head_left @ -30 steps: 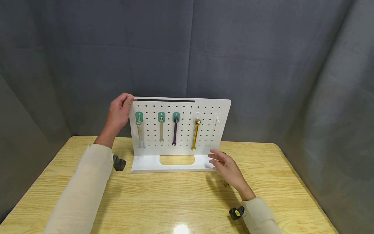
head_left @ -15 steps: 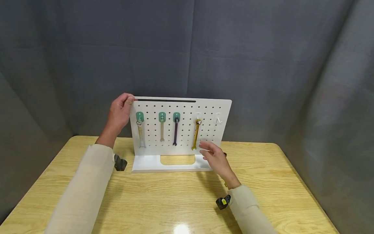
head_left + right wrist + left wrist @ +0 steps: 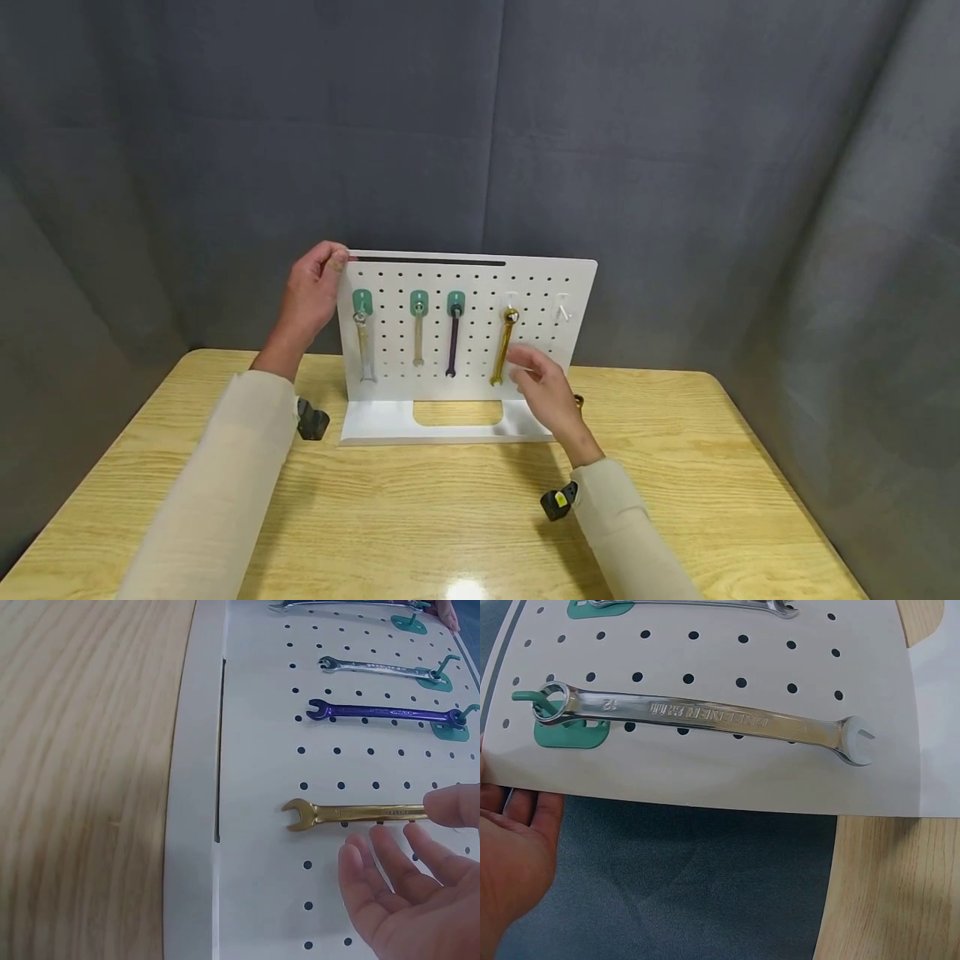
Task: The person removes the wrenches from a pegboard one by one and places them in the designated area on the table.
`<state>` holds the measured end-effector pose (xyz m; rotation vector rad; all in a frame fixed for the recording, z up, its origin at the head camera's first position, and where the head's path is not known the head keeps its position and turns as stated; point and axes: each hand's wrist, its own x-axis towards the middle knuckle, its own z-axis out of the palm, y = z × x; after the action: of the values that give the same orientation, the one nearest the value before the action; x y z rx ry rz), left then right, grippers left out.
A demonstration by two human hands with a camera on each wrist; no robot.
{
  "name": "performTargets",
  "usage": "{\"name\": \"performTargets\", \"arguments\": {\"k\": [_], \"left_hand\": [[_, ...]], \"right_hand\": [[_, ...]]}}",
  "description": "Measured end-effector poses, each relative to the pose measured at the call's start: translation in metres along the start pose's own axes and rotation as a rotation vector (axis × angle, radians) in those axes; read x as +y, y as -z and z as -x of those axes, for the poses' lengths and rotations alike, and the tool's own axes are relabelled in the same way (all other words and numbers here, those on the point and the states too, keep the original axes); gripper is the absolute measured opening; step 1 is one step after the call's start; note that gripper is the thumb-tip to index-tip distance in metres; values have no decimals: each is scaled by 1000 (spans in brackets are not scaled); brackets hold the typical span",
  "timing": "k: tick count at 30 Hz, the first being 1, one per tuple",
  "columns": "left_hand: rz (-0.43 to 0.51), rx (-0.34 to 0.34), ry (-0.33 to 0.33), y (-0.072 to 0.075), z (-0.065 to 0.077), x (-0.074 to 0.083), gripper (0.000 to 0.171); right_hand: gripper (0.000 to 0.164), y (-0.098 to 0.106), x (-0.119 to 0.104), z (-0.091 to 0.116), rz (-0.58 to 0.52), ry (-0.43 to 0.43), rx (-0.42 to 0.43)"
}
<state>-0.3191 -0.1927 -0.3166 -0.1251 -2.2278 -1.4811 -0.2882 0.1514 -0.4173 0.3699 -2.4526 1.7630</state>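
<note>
A white pegboard [image 3: 472, 385] stands upright on the table, with my left hand [image 3: 313, 287] gripping its upper left corner. Two silver combination wrenches [image 3: 705, 714] and a purple wrench [image 3: 390, 712] hang from green hooks. A gold wrench [image 3: 502, 350] hangs from a white hook further right. My right hand [image 3: 549, 396] is beside the gold wrench's shank. In the right wrist view its thumb [image 3: 454, 804] overlaps the shank, while the other fingers lie loosely bent just below it, apart from the thumb.
At the board's right, a bare white hook [image 3: 562, 310] sticks out. A small ring-shaped end [image 3: 578, 402] shows behind my right hand, the rest hidden. The wooden table [image 3: 420, 517] runs back to grey curtains [image 3: 420, 125].
My right hand has moved left and up from the board's lower right corner to the gold wrench. My left hand keeps its grip on the board's corner.
</note>
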Motion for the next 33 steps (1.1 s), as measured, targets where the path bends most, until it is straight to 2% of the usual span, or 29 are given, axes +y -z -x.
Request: {"name": "performTargets", "arguments": {"k": [5, 12, 19, 26, 33], "left_hand": [[0, -1, 6, -1, -1, -1, 41], [3, -3, -5, -2, -2, -1, 41], [16, 16, -18, -3, -4, 0, 42], [8, 4, -16, -5, -3, 0, 42], [-2, 8, -18, -5, -3, -1, 43]], "right_hand": [[37, -2, 1, -7, 5, -18, 0], [37, -3, 1, -5, -72, -82, -44], [33, -3, -2, -2, -101, -82, -86], [24, -3, -3, 5, -112, -69, -174], [22, -2, -8, 15, -170, -88, -194]]}}
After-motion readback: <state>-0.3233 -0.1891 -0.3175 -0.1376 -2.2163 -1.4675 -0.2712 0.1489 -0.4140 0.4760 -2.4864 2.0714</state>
